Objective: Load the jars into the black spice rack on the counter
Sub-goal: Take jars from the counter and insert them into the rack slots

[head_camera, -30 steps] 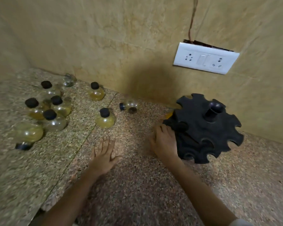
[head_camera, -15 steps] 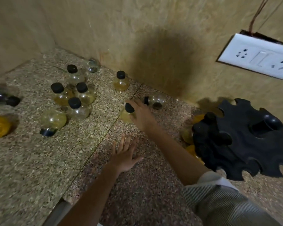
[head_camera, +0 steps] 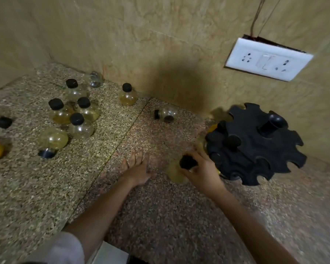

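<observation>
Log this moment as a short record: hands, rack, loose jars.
left hand: flat on the counter, holding nothing
right hand: grips a black-capped jar just left of the rack
rack: black, round, notched rim, by the wall; a yellowish jar shows at its left edge
upright jars: cluster of four at left; single jar near the wall
tipped jars: clear jar between single jar and rack; round jar in front of the cluster
socket plate: white, on the wall above the rack
</observation>
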